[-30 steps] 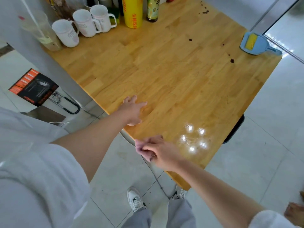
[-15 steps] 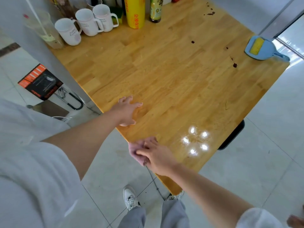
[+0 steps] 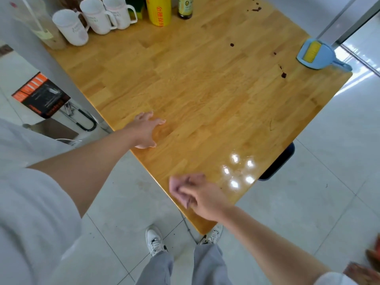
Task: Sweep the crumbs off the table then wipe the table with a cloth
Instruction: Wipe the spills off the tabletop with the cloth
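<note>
The wooden table (image 3: 205, 95) carries dark crumbs (image 3: 283, 75) toward its far right side, with more crumbs (image 3: 232, 44) nearer the middle back and at the far edge. A blue dustpan with a yellow brush (image 3: 316, 54) lies on the far right corner. My left hand (image 3: 146, 130) rests flat on the table near its left edge, fingers spread, holding nothing. My right hand (image 3: 197, 194) hovers over the near edge with its fingers curled in; it is blurred and I see nothing in it. No cloth is in view.
Three white mugs (image 3: 96, 15), a plastic cup with a straw (image 3: 41, 23), a yellow roll (image 3: 158, 11) and a bottle (image 3: 185, 7) line the table's back edge. A dark chair (image 3: 277, 163) is tucked under the right side. A box (image 3: 41, 95) lies on the floor to the left.
My right hand has shifted a little to the right along the near edge, fingers still curled. My left hand stays flat in the same place on the table.
</note>
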A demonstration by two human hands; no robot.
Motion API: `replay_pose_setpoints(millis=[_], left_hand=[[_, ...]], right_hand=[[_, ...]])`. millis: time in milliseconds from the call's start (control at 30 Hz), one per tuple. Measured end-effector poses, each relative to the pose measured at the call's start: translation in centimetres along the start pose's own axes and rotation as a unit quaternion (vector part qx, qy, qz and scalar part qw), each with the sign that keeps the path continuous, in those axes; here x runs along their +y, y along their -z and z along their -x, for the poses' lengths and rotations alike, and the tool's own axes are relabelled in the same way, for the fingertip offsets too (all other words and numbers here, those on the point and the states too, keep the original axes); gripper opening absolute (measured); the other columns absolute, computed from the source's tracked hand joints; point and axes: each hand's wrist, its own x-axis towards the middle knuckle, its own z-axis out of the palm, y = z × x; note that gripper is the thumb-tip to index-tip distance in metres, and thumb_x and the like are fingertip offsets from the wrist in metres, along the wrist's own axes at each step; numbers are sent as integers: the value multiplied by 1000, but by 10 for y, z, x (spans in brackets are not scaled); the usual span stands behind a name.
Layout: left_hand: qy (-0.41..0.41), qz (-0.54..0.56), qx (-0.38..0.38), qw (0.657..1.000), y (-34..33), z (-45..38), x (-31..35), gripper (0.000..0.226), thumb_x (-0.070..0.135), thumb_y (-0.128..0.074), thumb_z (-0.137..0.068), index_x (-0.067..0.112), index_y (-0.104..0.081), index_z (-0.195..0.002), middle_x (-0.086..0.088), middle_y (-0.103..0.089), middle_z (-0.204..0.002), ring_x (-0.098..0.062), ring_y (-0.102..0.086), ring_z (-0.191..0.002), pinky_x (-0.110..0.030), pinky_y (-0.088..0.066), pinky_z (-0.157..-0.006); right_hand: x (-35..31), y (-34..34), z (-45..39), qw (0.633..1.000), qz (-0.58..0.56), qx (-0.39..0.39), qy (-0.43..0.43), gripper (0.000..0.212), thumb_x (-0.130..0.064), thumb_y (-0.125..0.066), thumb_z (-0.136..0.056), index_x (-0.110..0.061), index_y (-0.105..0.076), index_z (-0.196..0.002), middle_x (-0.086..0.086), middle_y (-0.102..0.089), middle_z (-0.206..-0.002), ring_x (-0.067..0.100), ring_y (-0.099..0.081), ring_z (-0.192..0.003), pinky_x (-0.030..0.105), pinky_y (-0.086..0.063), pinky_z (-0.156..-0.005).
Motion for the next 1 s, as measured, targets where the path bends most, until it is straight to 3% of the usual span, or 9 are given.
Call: replay_pose_setpoints(millis=[67, 133, 267, 467, 567, 633, 700, 833, 1000], left_hand=[[27, 3, 11, 1000, -4, 5, 14, 88, 13, -66, -90, 41, -15, -157, -2, 9, -168, -29, 5, -154, -48, -30, -118], [32, 10, 56, 998, -16, 13, 42, 88, 4, -56, -88, 39, -15, -158, -6, 8, -168, -34, -2, -153, -50, -33, -115], [-3, 79, 73, 994, -47, 20, 109, 86, 39, -70, -90, 46, -15, -156, -9, 3, -167, -43, -3, -151, -61, -21, -117], [49, 35, 7, 998, -38, 9, 134, 92, 55, -71, -85, 50, -11, -155, -10, 9, -166, -50, 7, -149, -68, -17, -116], [68, 43, -5, 997, -34, 7, 141, 91, 49, -75, -85, 46, -16, -154, -12, 9, -166, -51, 6, -149, -65, -26, -115], [71, 53, -6, 996, -34, 5, 143, 92, 47, -77, -84, 45, -17, -154, -12, 9, -165, -51, 6, -149, -64, -27, -115], [70, 56, -1, 996, -38, 5, 140, 92, 48, -76, -84, 47, -16, -154, -11, 10, -166, -51, 8, -149, -63, -26, -116], [68, 55, 7, 996, -42, 3, 135, 93, 52, -75, -83, 50, -14, -153, -8, 11, -166, -49, 10, -149, -63, -25, -116], [67, 57, 9, 996, -40, 5, 136, 92, 52, -75, -84, 49, -15, -154, -9, 10, -166, -49, 8, -149, -62, -21, -118]], right_hand=[[14, 15, 20, 994, -33, -88, 58, 15, -28, -49, -99, -32, -63, -102, -6, -65, -107, 14, -65, -99, 37, -60, -66], [55, 49, 30, 990, -114, 12, -83, 20, -32, -48, -104, -28, -66, -95, -4, -69, -99, 18, -68, -91, 48, -58, -71], [112, 85, 42, 804, -59, 314, -502, 39, -20, -45, -102, -27, -56, -138, 1, -52, -148, 31, -56, -128, 46, -53, -95], [28, 0, 50, 984, 6, 73, -160, 49, -13, -58, -88, -34, -54, -132, 2, -55, -132, 30, -56, -118, 40, -58, -79], [22, 0, 73, 989, -37, -132, 56, 32, -18, -64, -89, -28, -69, -119, 2, -65, -114, 25, -62, -109, 40, -57, -80], [53, 34, 67, 986, -90, -139, 7, 22, -21, -63, -96, -28, -73, -115, -5, -70, -121, 14, -65, -111, 39, -57, -88], [93, 69, 54, 986, -106, 15, -125, 33, -16, -56, -100, -31, -68, -127, -12, -65, -135, 9, -62, -118, 36, -58, -89], [82, 66, 27, 885, -68, 256, -383, 50, -16, -49, -102, -36, -46, -148, -15, -33, -161, 19, -41, -143, 44, -58, -91], [-9, -26, 49, 997, -44, -63, 30, 22, -11, -64, -88, -25, -68, -104, -2, -56, -115, 30, -59, -108, 38, -57, -71]])
